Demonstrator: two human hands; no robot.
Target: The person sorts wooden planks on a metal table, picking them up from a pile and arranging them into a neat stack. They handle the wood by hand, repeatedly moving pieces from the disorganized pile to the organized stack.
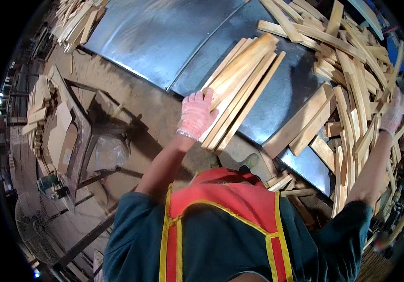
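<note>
From far off, I see the boards [242, 73] lying side by side on the shiny table [145, 42], in front of me. Their near ends poke out past the table's edge. My left hand [196, 114], in a pink glove, is on their near left end. Its fingers sit close together and the thumb sits apart, but I can't tell if they pinch the wood or just rest on it. My right hand [392, 115] is way over at the messy pile [352, 77]. It is too blurry there to tell if its fingers are apart or closed on a stick.

I think one board would be light and stiff, and the whole bunch a bit heavy. They look hard to break, but smooth faces could slide on each other. One strip [251, 102] on the right has a gap beside it, so it might slip away. I'd hold the bunch from both long sides, near the middle.
</note>
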